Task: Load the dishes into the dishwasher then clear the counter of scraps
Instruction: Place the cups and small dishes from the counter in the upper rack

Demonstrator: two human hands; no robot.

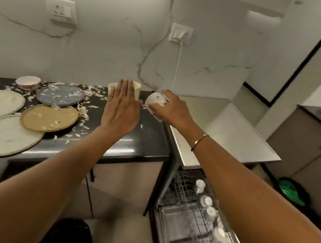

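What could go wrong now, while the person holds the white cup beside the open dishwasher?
1. The right hand grips the white cup tilted near the counter edge; if it slips, it may fall onto the cups in the rack.
2. The open left hand is close to the cream container and might knock it.
3. The scraps could be swept to the floor.

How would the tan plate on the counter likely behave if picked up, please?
The tan plate looks stiff, probably ceramic, so likely breakable. It is shallow and carries loose scraps, which would probably slide off if tilted.
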